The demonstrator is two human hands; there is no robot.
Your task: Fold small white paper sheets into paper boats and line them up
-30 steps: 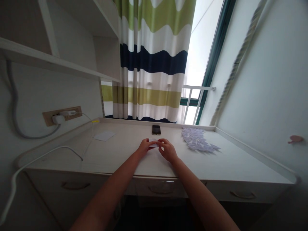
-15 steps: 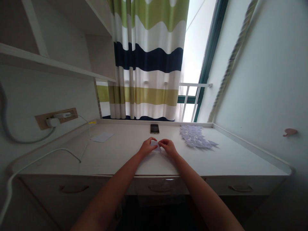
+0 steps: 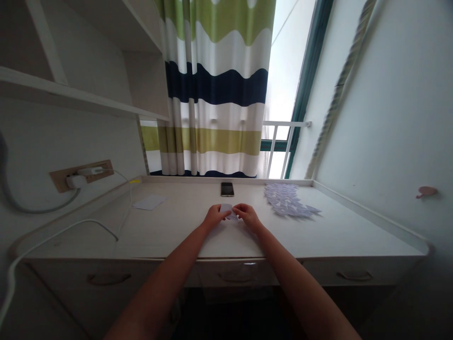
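Observation:
Between my hands, just above the white desk [image 3: 170, 236], is a small piece of white paper [image 3: 226, 208]. My left hand [image 3: 214, 216] is closed on its left side, the thumb lying across the lower part. The fingers of my right hand [image 3: 247, 215] pinch the paper's right edge. Part of the paper is hidden behind the fingers, so its exact folds cannot be made out. A dark phone [image 3: 227, 189] lies flat just beyond my hands. To the right is a spread of small folded white paper pieces [image 3: 288, 200].
A flat stack or sheet of white paper [image 3: 150, 202] lies on the left of the desk. A white cable [image 3: 95, 220] runs over the left edge toward a wall socket [image 3: 81, 175]. Shelves [image 3: 88, 101] overhang the left side; a striped curtain [image 3: 215, 113] hangs behind.
The paper in my hands has tilted, and its upper part now shows as a wider upright face. Both hands stay in nearly the same place, still gripping it.

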